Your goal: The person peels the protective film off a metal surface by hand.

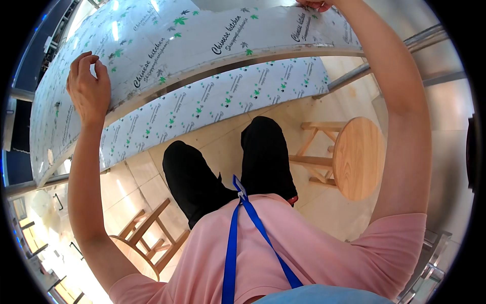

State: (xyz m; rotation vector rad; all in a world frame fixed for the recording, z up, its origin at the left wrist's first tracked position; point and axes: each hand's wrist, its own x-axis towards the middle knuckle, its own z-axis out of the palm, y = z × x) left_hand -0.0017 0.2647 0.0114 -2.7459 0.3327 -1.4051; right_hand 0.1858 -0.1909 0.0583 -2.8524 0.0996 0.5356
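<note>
Tabletop (195, 33) looks stiff but slick, so we'd grab its near edge (243, 57); left hand (89, 91)'s loose, holding nothing visible, right hand (320, 4) we can't tell.

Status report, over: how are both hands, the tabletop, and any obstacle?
Left hand: loosely curled over printed tabletop, nothing visibly held. Right hand: at picture's top edge, grip unclear. Wooden stool: low on right side, clear of both hands.
</note>
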